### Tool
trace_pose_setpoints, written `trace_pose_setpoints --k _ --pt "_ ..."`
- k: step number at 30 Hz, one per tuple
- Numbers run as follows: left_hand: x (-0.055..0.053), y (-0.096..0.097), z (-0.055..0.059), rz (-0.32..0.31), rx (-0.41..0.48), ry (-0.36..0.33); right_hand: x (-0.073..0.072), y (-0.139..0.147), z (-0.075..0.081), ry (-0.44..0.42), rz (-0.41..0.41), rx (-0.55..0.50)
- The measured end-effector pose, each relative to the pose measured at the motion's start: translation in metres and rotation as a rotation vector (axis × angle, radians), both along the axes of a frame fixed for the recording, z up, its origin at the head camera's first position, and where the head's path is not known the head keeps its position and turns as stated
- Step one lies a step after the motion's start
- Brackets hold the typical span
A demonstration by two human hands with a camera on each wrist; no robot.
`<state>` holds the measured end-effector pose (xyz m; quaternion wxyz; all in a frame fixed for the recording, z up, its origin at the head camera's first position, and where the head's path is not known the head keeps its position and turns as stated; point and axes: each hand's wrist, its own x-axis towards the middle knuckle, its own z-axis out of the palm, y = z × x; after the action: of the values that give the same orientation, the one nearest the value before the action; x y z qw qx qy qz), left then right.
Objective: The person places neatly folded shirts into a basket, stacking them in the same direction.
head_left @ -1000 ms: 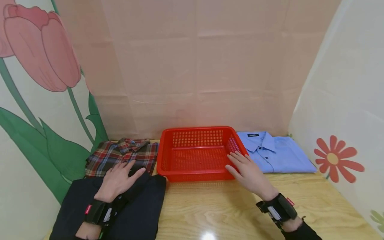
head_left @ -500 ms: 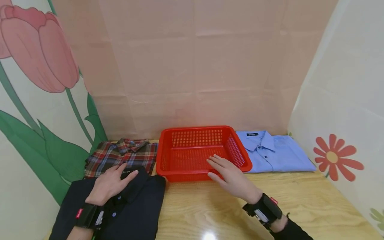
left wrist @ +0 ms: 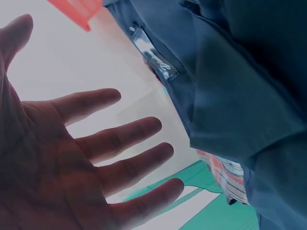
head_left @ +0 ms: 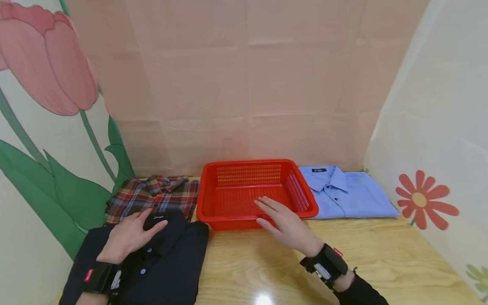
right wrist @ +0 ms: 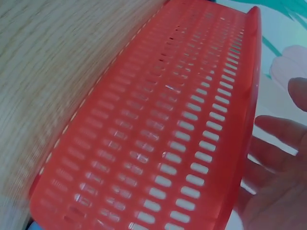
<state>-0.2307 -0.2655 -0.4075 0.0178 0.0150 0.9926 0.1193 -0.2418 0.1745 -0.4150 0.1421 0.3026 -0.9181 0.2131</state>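
A folded dark navy shirt (head_left: pixel 167 271) lies at the front left of the table, its collar toward the back. Over its collar hovers my left hand (head_left: pixel 127 235), fingers spread and holding nothing; the left wrist view shows its palm (left wrist: pixel 53 158) apart from the cloth. A red plastic basket (head_left: pixel 244 224) with slotted walls stands in the middle, nothing inside it. Above the basket's near rim is my right hand (head_left: pixel 287 226), fingers extended and holding nothing. In the right wrist view its fingers (right wrist: pixel 273 153) show beyond the basket's rim; contact cannot be told.
Behind the navy shirt lies a folded plaid shirt (head_left: pixel 126 201). A folded light blue shirt (head_left: pixel 362 195) lies right of the basket. The wooden table (head_left: pixel 381 254) meets a tan backdrop (head_left: pixel 244 84) and printed side walls.
My right hand has moved left, from the basket's right side to its near rim. My left hand has drawn slightly left and toward me. The shirts and basket stay put.
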Motion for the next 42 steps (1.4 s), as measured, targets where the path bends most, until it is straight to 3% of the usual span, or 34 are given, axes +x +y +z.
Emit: trace_pose_setpoints --k 10,16,21,25,29,35,42 --pt "0.008 -0.030 -0.011 0.041 0.013 0.007 0.006 -0.032 0.006 -0.022 0.169 -0.044" --pt "0.014 -0.045 -0.012 0.069 0.010 0.012 0.005 -0.048 0.009 0.016 0.205 -0.046" --pt "0.018 -0.058 -0.015 0.110 -0.019 0.000 0.003 -0.059 0.006 -0.038 0.272 -0.044" --pt "0.019 -0.067 -0.017 0.128 -0.012 -0.064 0.003 -0.068 0.000 -0.056 0.346 0.015" --pt "0.022 -0.072 -0.021 0.147 0.011 -0.139 0.006 -0.078 -0.010 -0.011 0.427 0.115" --pt "0.027 -0.079 -0.026 0.153 0.000 -0.164 0.010 -0.094 -0.026 -0.024 0.523 0.198" --pt "0.034 -0.089 -0.025 0.226 0.009 -0.221 0.009 -0.110 -0.038 -0.033 0.547 0.257"
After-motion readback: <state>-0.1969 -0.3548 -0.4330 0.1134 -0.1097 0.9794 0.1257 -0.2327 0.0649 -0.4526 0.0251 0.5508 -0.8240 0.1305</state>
